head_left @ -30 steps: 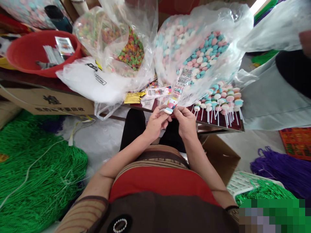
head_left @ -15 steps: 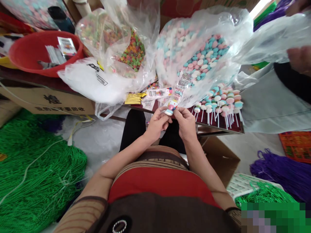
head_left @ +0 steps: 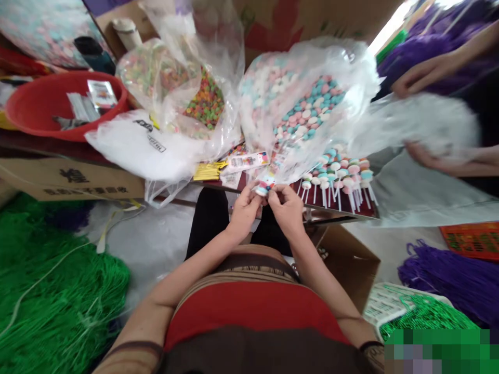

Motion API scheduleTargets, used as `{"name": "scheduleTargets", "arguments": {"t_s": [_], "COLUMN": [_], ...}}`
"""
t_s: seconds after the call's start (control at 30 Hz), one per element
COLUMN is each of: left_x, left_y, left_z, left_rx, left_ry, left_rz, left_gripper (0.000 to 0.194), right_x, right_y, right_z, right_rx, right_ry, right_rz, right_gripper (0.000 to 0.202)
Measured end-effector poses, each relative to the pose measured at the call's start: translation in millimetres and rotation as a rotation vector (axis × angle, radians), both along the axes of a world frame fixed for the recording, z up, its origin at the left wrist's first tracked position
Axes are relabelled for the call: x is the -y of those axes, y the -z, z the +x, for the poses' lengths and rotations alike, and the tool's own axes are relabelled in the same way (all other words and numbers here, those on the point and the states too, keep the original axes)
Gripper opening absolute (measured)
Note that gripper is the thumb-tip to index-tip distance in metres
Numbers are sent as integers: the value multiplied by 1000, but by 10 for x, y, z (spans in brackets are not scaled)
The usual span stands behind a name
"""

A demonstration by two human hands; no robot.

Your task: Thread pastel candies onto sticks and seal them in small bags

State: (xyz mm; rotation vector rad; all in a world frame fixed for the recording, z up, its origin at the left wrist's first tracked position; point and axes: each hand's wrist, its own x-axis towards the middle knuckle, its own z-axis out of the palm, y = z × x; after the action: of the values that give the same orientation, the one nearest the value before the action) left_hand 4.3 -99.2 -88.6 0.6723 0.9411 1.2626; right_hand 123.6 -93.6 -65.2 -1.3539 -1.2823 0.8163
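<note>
Left hand (head_left: 242, 214) and right hand (head_left: 287, 208) close together at the near edge of the surface (head_left: 242, 182), both with fingertips pinched: left gripping a pale candy (head_left: 260, 191), right apparently pinching the edge of a printed wrapper (head_left: 268, 179). Candy sits at the wrapper's near end; judged partway in at most, this piece unfinished. Just beyond, left of the wrapper, one printed packet (head_left: 249, 161) lies by a bundle of yellow ties (head_left: 208, 171); looks filled, cannot confirm. Right of the hands, a cluster of candy sticks (head_left: 343, 174), bare of wrappers, so much seems left. Farther back, loose candies (head_left: 312, 111) in a clear bag; beside them a bag of small coloured rings (head_left: 206, 101). Left end: red basin (head_left: 35, 111) with flat packets. Far right, a co-worker's hands (head_left: 427, 72) at a plastic bag (head_left: 421, 124), blurred, arms cut off by the frame. Candy's stick and wrapper's mouth hidden by fingers; print unreadable; lower right corner pixelated.
</note>
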Motion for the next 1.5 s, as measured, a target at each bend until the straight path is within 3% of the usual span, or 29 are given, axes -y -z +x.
{"name": "scheduleTargets", "arguments": {"t_s": [0.1,0.17,0.27,0.4,0.47,0.53,0.6,0.7,0.83,1.0,1.17,1.5], "left_x": [1,-1,18,41,0,-79,-166,-227,-188,-255,-340,-242], "left_y": [44,63,49,-50,-125,-211,-300,-406,-407,-231,-110,-17], "left_z": [-18,-17,-28,-183,-298,-387,-426,-397,-308,-266,-230,-113], "left_rx": [-38,-80,-164,-440,-532,-462,-238,95,160,203,246,253], "left_ry": [-24,-30,-2,119,120,27,-30,53,126,-116,-195,-164], "left_rz": [34,83,134,174,171,169,156,105,45,-59,-116,-139], "left_gripper": [49,46,44,45,42,43,50,62,57,49,51,41], "right_x": [4,13,38,40,35,47,80,136,159,171,157,60], "right_y": [31,52,69,56,34,7,-18,-35,-1,190,308,397], "right_z": [-26,-56,-99,-66,-7,49,80,74,41,14,-30,5], "right_rx": [-301,-392,-345,-320,-350,-382,-411,-455,-540,-242,168,102], "right_ry": [-54,-129,-209,-194,-193,-235,-352,-540,-618,-454,-243,-122], "right_rz": [-118,-143,-121,-79,-70,-114,-224,-380,-483,-391,-71,-66], "right_gripper": [22,34,35,32,30,27,24,22,35,52,29,30]}}
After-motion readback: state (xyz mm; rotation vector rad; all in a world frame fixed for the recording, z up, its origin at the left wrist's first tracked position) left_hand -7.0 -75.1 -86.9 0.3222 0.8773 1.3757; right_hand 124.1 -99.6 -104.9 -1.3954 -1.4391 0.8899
